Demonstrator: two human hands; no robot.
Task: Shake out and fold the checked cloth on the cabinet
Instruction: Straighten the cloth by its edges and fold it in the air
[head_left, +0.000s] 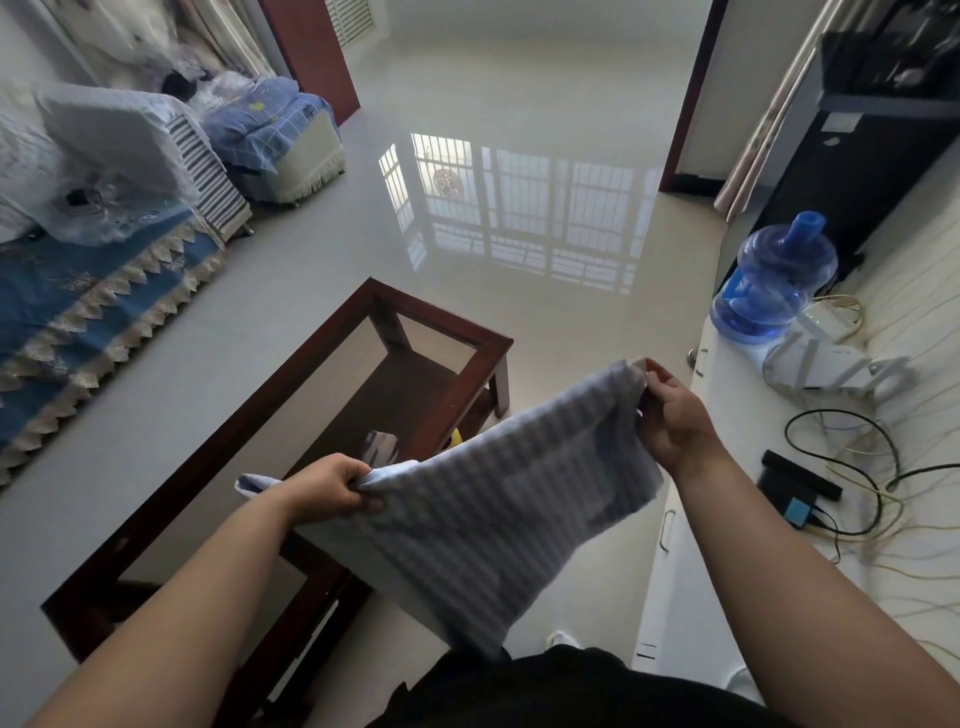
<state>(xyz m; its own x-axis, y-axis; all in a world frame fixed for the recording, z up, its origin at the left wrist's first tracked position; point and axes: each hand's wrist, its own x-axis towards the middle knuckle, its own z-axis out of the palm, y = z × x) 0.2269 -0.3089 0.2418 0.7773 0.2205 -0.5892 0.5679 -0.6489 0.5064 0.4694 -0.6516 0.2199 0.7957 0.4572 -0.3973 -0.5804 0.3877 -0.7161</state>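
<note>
The checked cloth (493, 509), pale blue and grey, hangs spread in the air in front of me over the floor. My left hand (332, 486) grips its left upper corner in a closed fist. My right hand (670, 415) pinches the right upper corner, held higher and further away. The cloth sags between the two hands and its lower end droops to a point near my waist. The white cabinet (737, 415) runs along my right side, just beyond my right hand.
A dark wooden coffee table with a glass top (291, 426) stands left of the cloth. On the cabinet sit a blue water jug (774, 280), a white router (831, 364), a black box (800, 483) and tangled cables (872, 467). A sofa with a blue cover (88, 301) lines the left.
</note>
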